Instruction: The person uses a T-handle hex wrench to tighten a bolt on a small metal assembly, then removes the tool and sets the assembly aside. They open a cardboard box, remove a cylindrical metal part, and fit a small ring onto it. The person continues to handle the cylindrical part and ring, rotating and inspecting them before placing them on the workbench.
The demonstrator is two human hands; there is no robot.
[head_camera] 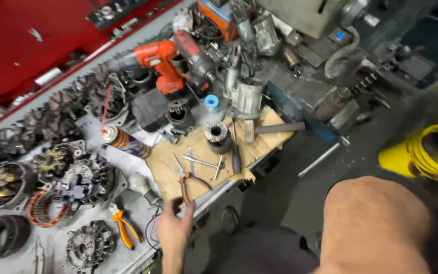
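— So which step is this, going by the hands?

— A reach, I'd judge. The left hand (174, 229) hangs over the near edge of the table (128, 256), fingers spread apart and holding nothing, its fingertips just short of the red-handled pliers (186, 178) lying on the brown cardboard sheet (264, 133).

— And the right hand?

— Not in view — only a bare arm at the lower right, so I can't tell its grip.

— What else lies close?

— Orange-handled cutters (123, 225) to the left of the hand, a spray can (123, 141) further back, a screwdriver (235, 155) and a small rotor part (218, 137) on the cardboard, alternator housings (84, 178) crowding the left.

— What would the next move call for?

— Probably a short stretch forward, then closing the fingers round the plier handles — without dragging the loose metal rods (202, 162) beside them.
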